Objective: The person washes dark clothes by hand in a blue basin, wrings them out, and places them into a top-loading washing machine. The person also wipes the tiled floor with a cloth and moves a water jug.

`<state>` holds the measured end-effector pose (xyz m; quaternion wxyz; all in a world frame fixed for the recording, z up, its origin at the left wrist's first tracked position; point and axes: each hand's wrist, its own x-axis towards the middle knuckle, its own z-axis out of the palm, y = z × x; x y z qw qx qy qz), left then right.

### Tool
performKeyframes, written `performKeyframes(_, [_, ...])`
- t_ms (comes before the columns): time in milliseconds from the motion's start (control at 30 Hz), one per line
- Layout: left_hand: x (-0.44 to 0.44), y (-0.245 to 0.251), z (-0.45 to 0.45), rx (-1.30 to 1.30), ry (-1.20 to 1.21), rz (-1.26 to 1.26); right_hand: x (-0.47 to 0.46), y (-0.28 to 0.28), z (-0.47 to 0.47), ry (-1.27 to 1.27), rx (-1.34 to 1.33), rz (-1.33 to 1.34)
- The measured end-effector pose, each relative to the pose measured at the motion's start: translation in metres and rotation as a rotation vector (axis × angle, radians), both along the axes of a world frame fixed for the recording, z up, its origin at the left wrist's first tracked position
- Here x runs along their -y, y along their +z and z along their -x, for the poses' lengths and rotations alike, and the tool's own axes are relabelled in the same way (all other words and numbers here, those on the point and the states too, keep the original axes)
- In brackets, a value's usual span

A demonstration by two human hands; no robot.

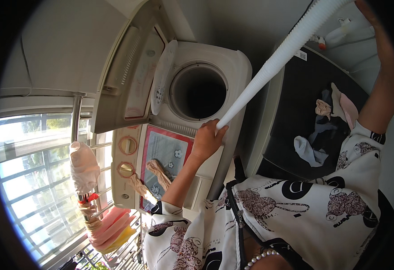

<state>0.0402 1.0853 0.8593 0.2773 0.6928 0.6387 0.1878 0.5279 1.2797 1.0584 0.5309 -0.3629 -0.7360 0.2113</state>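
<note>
My left hand [207, 140] grips the lower end of a white corrugated hose [278, 55] above the edge of a twin-tub washing machine [244, 67]. The hose slants up to the top right, where my right hand [365, 11] is raised at the picture's dark rim; only part of it shows, and its fingers are hard to make out. Just beyond my left hand, the round spin tub [198, 91] stands uncovered, its inner lid [164, 77] tilted upright. Two tan cloth pieces, one of them a rumpled sock-like piece [159, 173], lie on the machine's flat red-edged cover [149, 135].
On the right, a dark-topped appliance [301, 87] holds small garments, including a pale grey one [306, 152]. A wall tap [320, 42] is behind it. The washer's raised outer lid [116, 81], a metal pole [76, 118] and pink cloth [111, 226] are by the barred window.
</note>
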Motion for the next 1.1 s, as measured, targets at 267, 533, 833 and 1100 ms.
performKeyframes(267, [-0.043,0.100,-0.005,0.625,0.310,-0.078,-0.089,0.021,-0.056,0.372,-0.259,-0.007])
performKeyframes(533, [-0.082,0.238,-0.002,0.697,0.126,-0.583,0.037,0.045,0.083,0.284,-0.090,0.150])
performKeyframes(833, [-0.085,0.081,0.037,0.598,0.098,-0.139,-0.033,-0.076,0.036,-0.784,0.661,0.242])
performKeyframes(1100, [-0.071,0.018,0.069,0.791,0.077,-0.107,-0.123,-0.133,-0.165,-0.926,1.058,-0.031])
